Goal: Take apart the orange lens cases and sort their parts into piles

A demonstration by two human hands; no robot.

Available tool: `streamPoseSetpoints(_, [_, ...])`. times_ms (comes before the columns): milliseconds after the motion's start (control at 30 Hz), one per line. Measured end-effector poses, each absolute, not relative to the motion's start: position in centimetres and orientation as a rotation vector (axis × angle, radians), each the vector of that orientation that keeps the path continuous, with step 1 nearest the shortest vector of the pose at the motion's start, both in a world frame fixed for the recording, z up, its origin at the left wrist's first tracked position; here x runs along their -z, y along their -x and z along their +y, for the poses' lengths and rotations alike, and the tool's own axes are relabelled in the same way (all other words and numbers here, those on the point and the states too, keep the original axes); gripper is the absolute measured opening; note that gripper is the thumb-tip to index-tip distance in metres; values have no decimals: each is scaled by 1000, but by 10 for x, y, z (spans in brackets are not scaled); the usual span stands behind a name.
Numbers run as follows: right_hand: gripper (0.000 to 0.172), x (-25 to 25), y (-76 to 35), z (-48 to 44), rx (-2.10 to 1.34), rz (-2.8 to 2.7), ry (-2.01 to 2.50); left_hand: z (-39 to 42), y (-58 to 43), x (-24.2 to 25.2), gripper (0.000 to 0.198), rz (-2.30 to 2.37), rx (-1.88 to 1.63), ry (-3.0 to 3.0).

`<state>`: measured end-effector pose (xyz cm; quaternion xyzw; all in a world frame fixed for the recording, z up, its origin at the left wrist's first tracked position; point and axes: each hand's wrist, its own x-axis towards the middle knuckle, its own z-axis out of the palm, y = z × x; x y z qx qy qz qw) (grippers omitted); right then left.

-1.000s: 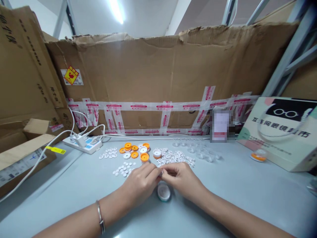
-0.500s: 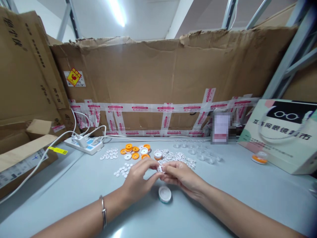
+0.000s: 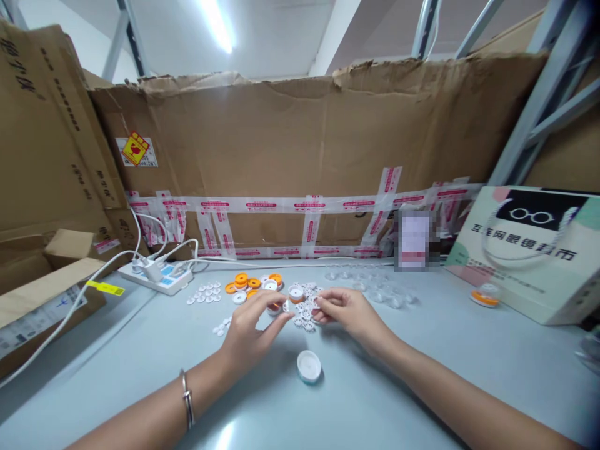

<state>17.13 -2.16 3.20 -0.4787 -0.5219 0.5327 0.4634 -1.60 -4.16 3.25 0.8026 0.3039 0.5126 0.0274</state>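
Note:
My left hand point(image 3: 255, 328) holds a small white plastic piece point(image 3: 286, 306) between thumb and fingertips, raised above the table. My right hand point(image 3: 349, 315) is apart from it, its thumb and fingers pressed together at the right side of a pile of small white patterned discs point(image 3: 304, 317). Whatever its fingertips hold is too small to make out. In front of both hands, a round white cap-like part point(image 3: 309, 365) with a greenish lower edge lies on the table. Behind the left fingers are orange and white rings point(image 3: 253, 283), partly hidden.
Clear plastic cups point(image 3: 389, 296) lie at the back right. Small white caps point(image 3: 205, 292) are grouped at the left, near a power strip point(image 3: 157, 278). A printed box point(image 3: 515, 250) with a rope handle stands right, an orange-and-white part point(image 3: 485, 297) beside it. Cardboard point(image 3: 262, 137) walls the back.
The hands have moved apart: left hand leftward with the small white piece, right hand slightly up to the disc pile. The view has shifted a little.

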Motion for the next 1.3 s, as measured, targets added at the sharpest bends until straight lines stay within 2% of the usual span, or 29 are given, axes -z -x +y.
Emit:
streamPoseSetpoints(233, [46, -20, -177, -11, -1151, -1492, 1213, -41, 14, -32, 18, 1043, -1369, -2171])
streamPoseSetpoints(367, [37, -26, -171, -22, -1101, -1585, 1147, -42, 13, -31, 21, 1014, -1301, -2195])
streamPoseSetpoints(567, [28, -37, -159, -41, -1358, -1583, 912, -44, 10, -32, 15, 949, -1197, -2134])
streamPoseSetpoints(667, [29, -35, -157, -42, -1430, -1500, 934, -43, 10, -33, 8, 989, -1241, -2267])
streamPoseSetpoints(833, [35, -35, -154, -43, -1513, -1313, 973, -40, 13, -29, 15, 962, -1391, -2700])
streamPoseSetpoints(1000, [37, -38, -153, -44, -1539, -1318, 1011, -41, 14, -27, 16, 1006, -1352, -2905])
streamPoseSetpoints(1300, [37, -35, -155, -45, -1382, -1445, 1024, -46, 13, -23, 16, 953, -1219, -3012])
